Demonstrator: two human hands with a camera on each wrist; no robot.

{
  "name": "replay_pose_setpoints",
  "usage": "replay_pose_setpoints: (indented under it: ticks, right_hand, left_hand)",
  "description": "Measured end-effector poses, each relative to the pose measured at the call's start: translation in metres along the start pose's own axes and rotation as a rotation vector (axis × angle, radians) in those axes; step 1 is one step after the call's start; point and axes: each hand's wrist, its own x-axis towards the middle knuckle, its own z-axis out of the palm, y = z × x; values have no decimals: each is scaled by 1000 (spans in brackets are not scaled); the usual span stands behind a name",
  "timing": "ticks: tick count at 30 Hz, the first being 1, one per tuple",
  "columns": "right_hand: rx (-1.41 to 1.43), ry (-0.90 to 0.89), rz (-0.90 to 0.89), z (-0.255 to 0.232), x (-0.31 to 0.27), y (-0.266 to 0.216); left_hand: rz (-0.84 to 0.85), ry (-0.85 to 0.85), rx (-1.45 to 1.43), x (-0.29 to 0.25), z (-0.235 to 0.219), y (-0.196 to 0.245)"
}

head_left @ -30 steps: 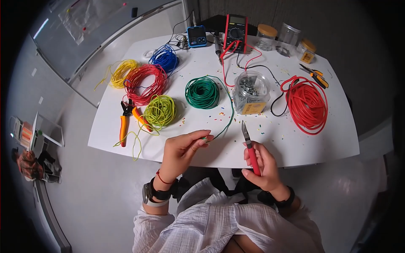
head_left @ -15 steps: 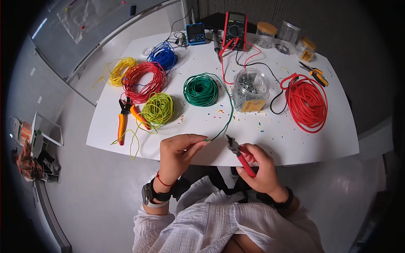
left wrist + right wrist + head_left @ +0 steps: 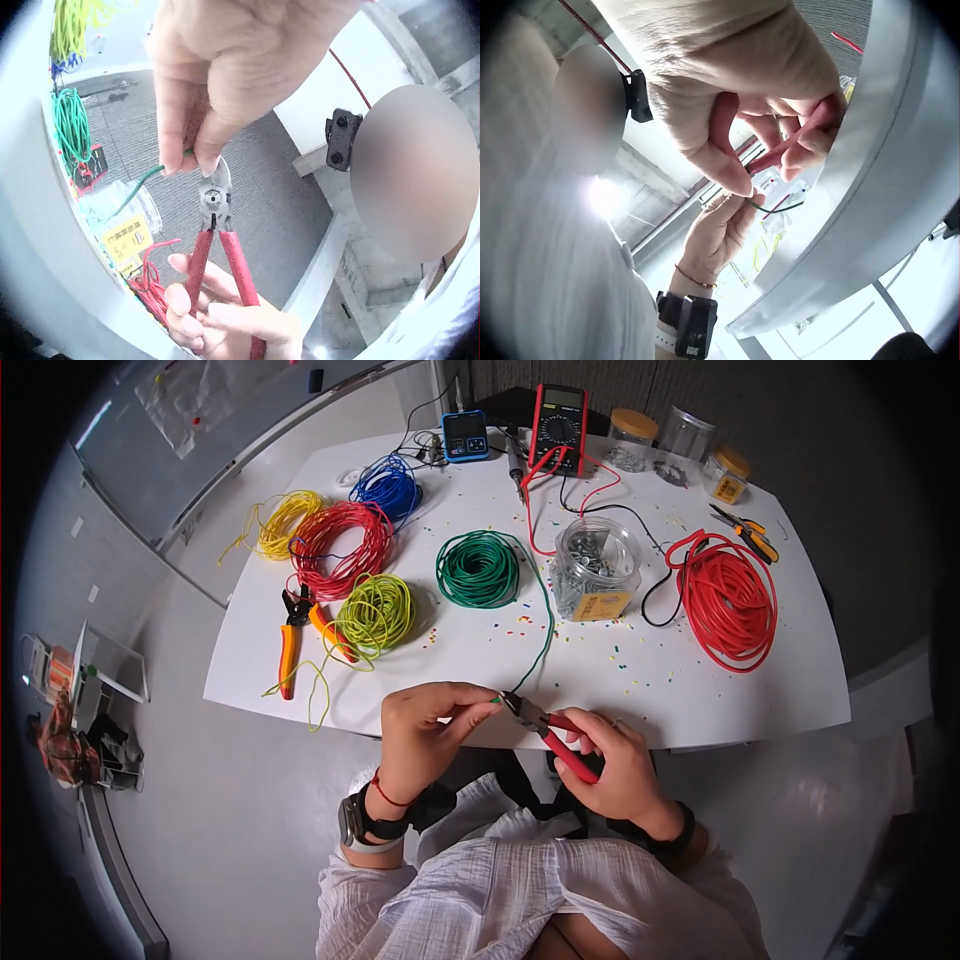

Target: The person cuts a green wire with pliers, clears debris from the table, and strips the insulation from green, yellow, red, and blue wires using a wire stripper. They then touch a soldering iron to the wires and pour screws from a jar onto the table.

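Between thumb and fingertips, my left hand point(image 3: 430, 722) pinches the end of a green wire point(image 3: 546, 645) over the table's front edge. That wire runs back to the green coil point(image 3: 477, 569) in the middle. My right hand point(image 3: 618, 765) grips red-handled cutting pliers point(image 3: 214, 196), fingers and thumb around the handles point(image 3: 795, 142). In the left wrist view the handles stand spread. The pliers' jaws are right at the left fingertips, where the wire end is; the fingers partly hide them.
Behind the hands stands a clear jar point(image 3: 597, 570) of metal pieces, with red wire point(image 3: 727, 605) to its right. Yellow-green wire point(image 3: 375, 615) and orange-handled strippers point(image 3: 289, 650) lie left. A multimeter point(image 3: 558, 430) stands at the back; small coloured bits point(image 3: 620, 652) are scattered about.
My right hand has turned the pliers from pointing away to pointing left and brought them to the left fingertips. My left hand keeps its pinch on the wire, nearly in place.
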Motion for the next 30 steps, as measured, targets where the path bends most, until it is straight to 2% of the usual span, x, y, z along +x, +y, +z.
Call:
replay_pose_setpoints:
  ticks: [14, 21, 24, 26, 27, 29, 30]
  right_hand:
    - [9, -28, -10, -1, -3, 1]
    - [17, -40, -7, -5, -2, 0]
    - [91, -73, 45, -9, -1, 0]
    - [261, -205, 143, -16, 1, -1]
    - [259, -207, 144, -16, 0, 2]
    - [525, -257, 219, -14, -2, 9]
    - [524, -258, 219, -14, -2, 10]
  left_hand:
    - [-27, -38, -123, -1, -2, -2]
    - [72, -67, -96, -1, -1, -5]
    - [56, -69, -134, 0, -1, -3]
    - [28, -74, -172, 0, 2, -3]
    - [60, -61, -191, 1, 3, -4]
    - [93, -48, -211, 2, 5, -6]
    - [84, -43, -219, 2, 6, -7]
